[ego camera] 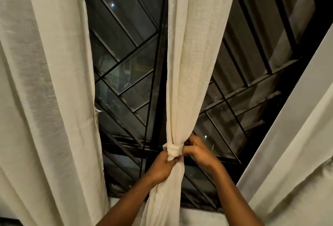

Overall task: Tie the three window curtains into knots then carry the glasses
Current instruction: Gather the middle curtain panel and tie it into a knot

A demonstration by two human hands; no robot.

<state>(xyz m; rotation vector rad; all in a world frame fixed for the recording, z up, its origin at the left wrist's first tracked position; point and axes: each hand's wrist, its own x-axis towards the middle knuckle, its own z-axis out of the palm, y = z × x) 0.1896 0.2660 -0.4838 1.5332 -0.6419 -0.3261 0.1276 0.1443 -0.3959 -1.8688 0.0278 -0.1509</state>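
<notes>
Left hand [163, 167] and right hand [198, 149] on the knot [173, 151].
Left grips the tail [165, 189] beneath, right pinches its side; the middle curtain [189, 63] hangs straight down, bunched.

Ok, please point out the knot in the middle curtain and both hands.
knot [173, 149]: head view, on the wrapped band of cloth.
left hand [161, 167]: head view, back of the hand.
right hand [199, 149]: head view, back of the hand.

The curtains [187, 63] are showing plain cream cloth. The grille [137, 49] is showing black diagonal bars against dark glass [126, 15].
</notes>
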